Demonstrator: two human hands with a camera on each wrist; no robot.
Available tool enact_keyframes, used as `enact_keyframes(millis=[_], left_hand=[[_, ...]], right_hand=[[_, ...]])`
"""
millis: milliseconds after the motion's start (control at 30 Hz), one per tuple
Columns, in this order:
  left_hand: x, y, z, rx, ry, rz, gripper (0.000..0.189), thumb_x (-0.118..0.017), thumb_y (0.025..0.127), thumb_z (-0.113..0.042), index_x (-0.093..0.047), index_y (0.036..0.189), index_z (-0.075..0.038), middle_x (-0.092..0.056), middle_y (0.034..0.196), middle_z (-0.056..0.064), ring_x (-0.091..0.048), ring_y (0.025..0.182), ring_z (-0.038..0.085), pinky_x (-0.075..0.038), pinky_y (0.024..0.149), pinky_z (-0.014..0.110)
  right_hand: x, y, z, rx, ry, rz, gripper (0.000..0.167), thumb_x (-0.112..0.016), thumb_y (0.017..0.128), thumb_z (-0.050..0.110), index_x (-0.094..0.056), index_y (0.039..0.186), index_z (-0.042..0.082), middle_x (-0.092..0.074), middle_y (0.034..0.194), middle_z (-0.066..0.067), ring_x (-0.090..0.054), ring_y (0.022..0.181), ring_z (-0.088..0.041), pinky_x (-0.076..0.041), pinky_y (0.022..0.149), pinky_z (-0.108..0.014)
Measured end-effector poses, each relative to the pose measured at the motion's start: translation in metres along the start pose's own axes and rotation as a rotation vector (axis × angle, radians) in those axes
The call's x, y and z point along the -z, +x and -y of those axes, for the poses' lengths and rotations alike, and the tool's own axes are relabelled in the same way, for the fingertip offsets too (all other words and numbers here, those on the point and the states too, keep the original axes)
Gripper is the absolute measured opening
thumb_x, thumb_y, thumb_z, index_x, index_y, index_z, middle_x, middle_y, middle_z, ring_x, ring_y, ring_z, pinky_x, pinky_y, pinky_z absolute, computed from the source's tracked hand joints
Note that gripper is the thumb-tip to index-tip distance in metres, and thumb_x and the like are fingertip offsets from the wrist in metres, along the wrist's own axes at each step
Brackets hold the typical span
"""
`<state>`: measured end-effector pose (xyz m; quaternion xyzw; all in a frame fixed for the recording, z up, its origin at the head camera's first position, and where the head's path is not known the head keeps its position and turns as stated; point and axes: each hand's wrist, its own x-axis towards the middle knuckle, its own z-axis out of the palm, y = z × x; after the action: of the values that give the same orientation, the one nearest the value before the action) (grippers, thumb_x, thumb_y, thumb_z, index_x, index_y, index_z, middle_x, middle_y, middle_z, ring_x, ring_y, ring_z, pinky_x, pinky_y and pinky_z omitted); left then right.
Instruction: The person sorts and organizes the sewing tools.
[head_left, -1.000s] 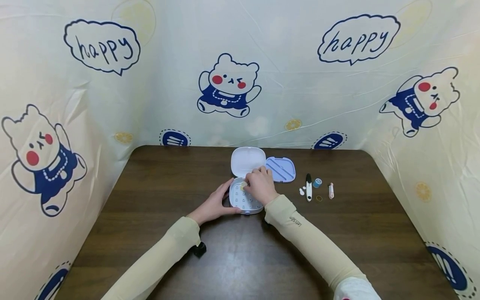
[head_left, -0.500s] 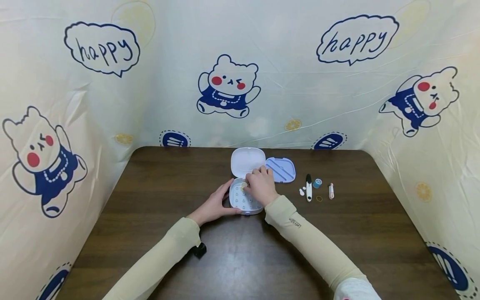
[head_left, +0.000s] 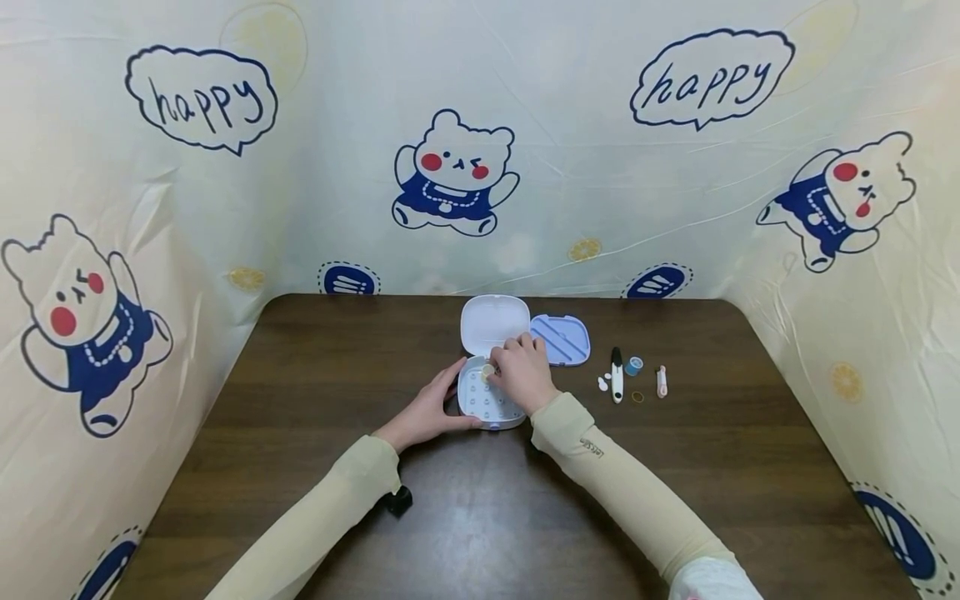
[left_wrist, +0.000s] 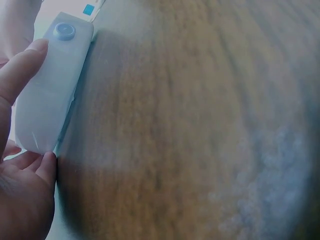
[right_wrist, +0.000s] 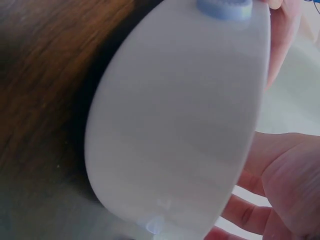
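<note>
A pale lavender-white box (head_left: 491, 410) stands on the table with its hinged lid (head_left: 495, 323) raised at the back. Its inside floor carries rows of small pegs. My left hand (head_left: 423, 414) grips the box's left side, thumb at the front corner and fingers at the far one; in the left wrist view the thumb lies below a round button. Over the box's right half, my right hand (head_left: 522, 372) has curled fingers that pinch a small round yellowish piece (head_left: 487, 373) inside. The right wrist view shows the box's smooth outer wall (right_wrist: 170, 115), and the piece is hidden there.
A lavender tray (head_left: 562, 340) with a diagonal bar lies behind the right hand. Further right are black-and-white thread snips (head_left: 617, 377), a small blue cylinder (head_left: 634, 366), a thin ring (head_left: 637, 397), small white pieces (head_left: 603, 382) and a pinkish-white item (head_left: 662, 382).
Both hands keep their places at the box. Only a very slight shift of the whole head view shows.
</note>
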<state>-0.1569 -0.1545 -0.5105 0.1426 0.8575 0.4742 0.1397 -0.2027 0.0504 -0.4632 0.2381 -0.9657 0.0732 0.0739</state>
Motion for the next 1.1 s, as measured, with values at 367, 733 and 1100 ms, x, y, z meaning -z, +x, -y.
enact_keyframes(millis=[367, 733, 1100], left_hand=[[0.000, 0.001, 0.001, -0.006, -0.007, 0.000, 0.114, -0.089, 0.085, -0.036, -0.014, 0.168, -0.014, -0.022, 0.171, 0.012, -0.034, 0.153, 0.030, -0.035, 0.122, 0.047], [0.000, 0.000, 0.001, 0.001, -0.012, 0.003, 0.115, -0.089, 0.084, -0.037, -0.015, 0.168, -0.014, -0.022, 0.171, 0.012, -0.035, 0.153, 0.030, -0.035, 0.122, 0.047], [-0.001, 0.001, 0.004, -0.007, -0.017, -0.002, 0.115, -0.089, 0.084, -0.040, -0.015, 0.168, -0.015, -0.022, 0.171, 0.013, -0.035, 0.152, 0.030, -0.035, 0.122, 0.046]], right_hand=[[0.003, -0.003, -0.002, 0.004, 0.008, 0.008, 0.018, -0.083, 0.091, 0.032, -0.077, 0.098, 0.017, -0.069, 0.095, -0.003, -0.055, 0.102, -0.028, -0.042, 0.086, -0.045], [0.010, -0.015, -0.015, 0.008, 0.102, -0.022, 0.019, -0.080, 0.094, 0.027, -0.077, 0.106, 0.013, -0.071, 0.100, -0.005, -0.058, 0.106, -0.030, -0.045, 0.090, -0.049], [0.016, -0.031, -0.030, 0.027, 0.178, -0.037, 0.019, -0.078, 0.096, 0.024, -0.078, 0.110, 0.011, -0.074, 0.106, -0.007, -0.059, 0.107, -0.031, -0.047, 0.091, -0.048]])
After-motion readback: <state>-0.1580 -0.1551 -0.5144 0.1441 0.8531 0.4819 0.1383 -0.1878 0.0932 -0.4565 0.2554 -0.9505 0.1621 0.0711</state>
